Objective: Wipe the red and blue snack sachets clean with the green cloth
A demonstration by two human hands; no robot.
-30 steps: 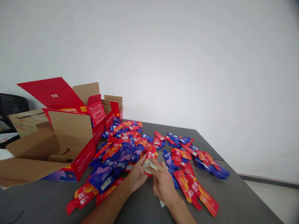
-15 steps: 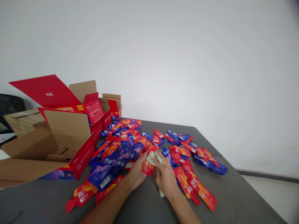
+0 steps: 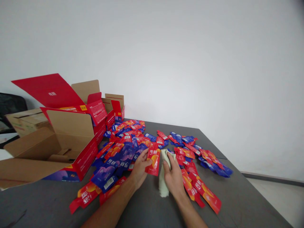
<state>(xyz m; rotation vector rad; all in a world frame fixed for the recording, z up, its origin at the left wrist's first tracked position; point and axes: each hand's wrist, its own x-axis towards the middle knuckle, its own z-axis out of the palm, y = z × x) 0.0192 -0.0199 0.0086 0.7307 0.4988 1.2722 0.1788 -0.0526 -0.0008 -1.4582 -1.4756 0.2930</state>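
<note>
My left hand (image 3: 140,169) is closed on the left edge of a red pouch (image 3: 154,161) with orange fruit pictures and white lettering, its printed face turned up toward me. Just right of it, my right hand (image 3: 173,174) grips a pale green cloth (image 3: 163,182), which hangs down toward the table; cloth and pouch are apart. Blue and red pouches (image 3: 111,164) lie heaped beside my left hand. More red pouches (image 3: 204,193) are spread to the right of my right hand.
An open red cardboard box (image 3: 85,158) stands at the left with its flaps out. Behind it are more open red boxes (image 3: 97,110) and a plain brown carton (image 3: 29,122). The dark grey table (image 3: 147,209) meets a white wall (image 3: 180,63) at the back.
The cloth was pressed over the pouch between both hands. Now my right hand has drawn it off to the right, and the pouch's face shows in my left hand.
</note>
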